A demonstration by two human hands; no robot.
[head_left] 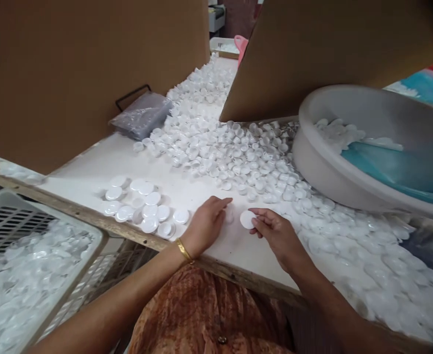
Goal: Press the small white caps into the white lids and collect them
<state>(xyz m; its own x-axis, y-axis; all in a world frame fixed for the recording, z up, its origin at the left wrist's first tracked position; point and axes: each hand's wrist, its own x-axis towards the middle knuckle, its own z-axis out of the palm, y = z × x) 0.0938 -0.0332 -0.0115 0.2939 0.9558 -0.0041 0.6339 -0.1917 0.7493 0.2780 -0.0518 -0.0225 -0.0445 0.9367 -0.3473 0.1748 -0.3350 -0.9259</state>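
Observation:
My right hand (277, 235) pinches a flat white round disc (247, 219) between thumb and fingers, just above the white table (101, 162). My left hand (207, 223), with a gold bangle on its wrist, has its fingers curled over a small white cap (229, 213) on the table. Left of it lies a cluster of several white lids (144, 206). A big heap of small white caps (238, 152) spreads across the table beyond both hands.
A grey basin (349, 187) holding white pieces and a teal bag stands at right. A slotted grey crate (20, 260) full of white caps sits at lower left. Brown cardboard walls (91, 64) rise behind. A grey plastic bag (140, 115) lies at the back.

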